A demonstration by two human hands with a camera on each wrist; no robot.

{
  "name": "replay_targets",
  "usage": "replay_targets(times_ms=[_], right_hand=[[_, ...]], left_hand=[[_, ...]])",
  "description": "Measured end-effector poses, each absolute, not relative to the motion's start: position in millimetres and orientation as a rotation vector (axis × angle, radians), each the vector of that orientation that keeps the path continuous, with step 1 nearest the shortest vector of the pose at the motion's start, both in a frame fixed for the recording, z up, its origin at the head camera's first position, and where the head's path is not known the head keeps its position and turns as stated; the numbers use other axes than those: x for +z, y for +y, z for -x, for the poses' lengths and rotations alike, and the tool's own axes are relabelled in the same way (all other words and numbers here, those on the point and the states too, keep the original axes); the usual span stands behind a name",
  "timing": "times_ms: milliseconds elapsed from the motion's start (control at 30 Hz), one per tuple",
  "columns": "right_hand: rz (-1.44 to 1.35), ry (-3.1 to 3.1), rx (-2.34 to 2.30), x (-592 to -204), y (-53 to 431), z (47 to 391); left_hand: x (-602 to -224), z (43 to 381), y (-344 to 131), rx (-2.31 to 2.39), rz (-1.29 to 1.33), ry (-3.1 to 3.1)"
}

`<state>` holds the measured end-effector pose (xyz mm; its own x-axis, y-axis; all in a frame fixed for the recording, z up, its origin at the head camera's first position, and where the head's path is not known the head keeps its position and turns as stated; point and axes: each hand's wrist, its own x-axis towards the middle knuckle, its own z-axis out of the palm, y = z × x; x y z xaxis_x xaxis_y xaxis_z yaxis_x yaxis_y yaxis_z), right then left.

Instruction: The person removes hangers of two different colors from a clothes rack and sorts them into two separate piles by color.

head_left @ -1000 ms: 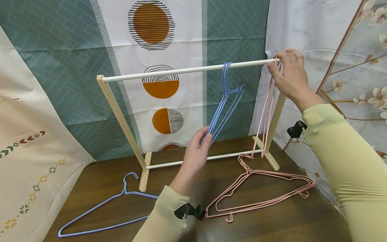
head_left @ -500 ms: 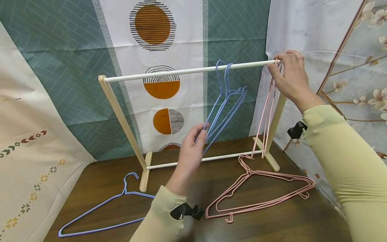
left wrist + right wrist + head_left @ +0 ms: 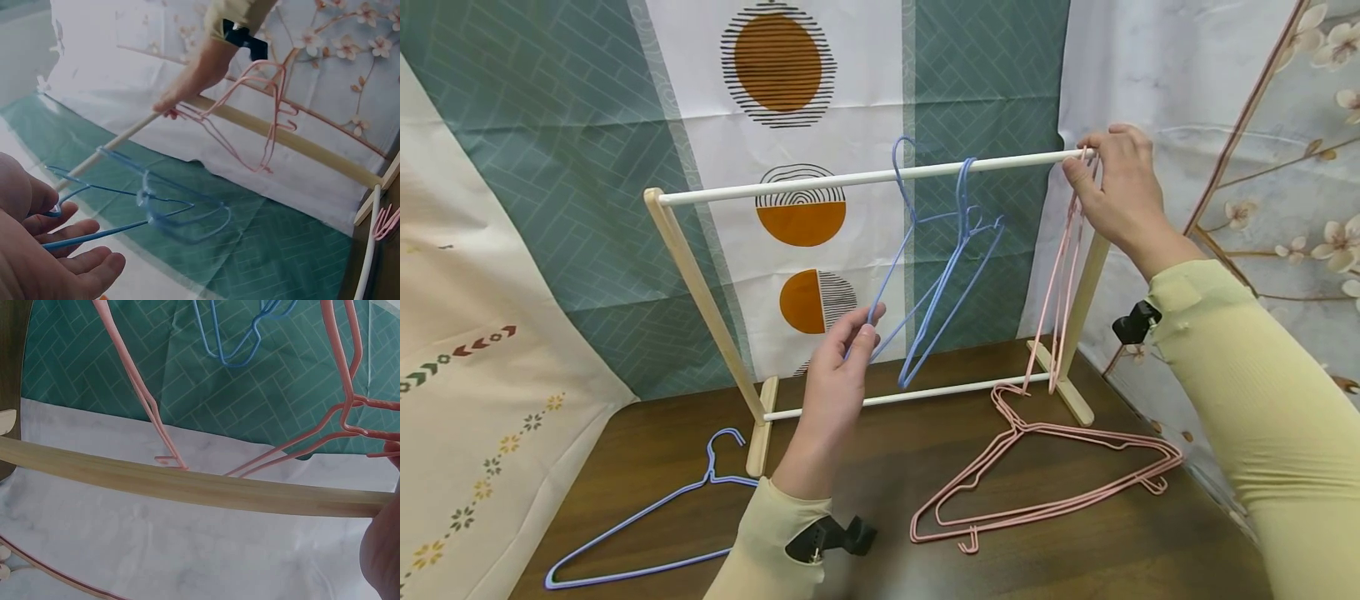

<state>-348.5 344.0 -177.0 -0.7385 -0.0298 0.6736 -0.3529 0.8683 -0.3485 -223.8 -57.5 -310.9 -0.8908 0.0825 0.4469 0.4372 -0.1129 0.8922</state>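
My left hand: fingers pinching blue hanger, hook over rail, left of other blues. Right hand gripping rail by hung pinks. Partway, I'd guess: table still has flat blue, flat pinks.

No text, label, brand, number or sign could be read in any of the views.
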Motion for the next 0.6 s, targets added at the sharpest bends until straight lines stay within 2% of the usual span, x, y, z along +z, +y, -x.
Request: replay_targets(times_ms=[600], right_hand=[[-0.273, -2.338, 0.614, -177.9, 344.8, 349.3]], left_hand=[[-318.4, 201.6, -127.0, -2.126, 0.547, -1.820]])
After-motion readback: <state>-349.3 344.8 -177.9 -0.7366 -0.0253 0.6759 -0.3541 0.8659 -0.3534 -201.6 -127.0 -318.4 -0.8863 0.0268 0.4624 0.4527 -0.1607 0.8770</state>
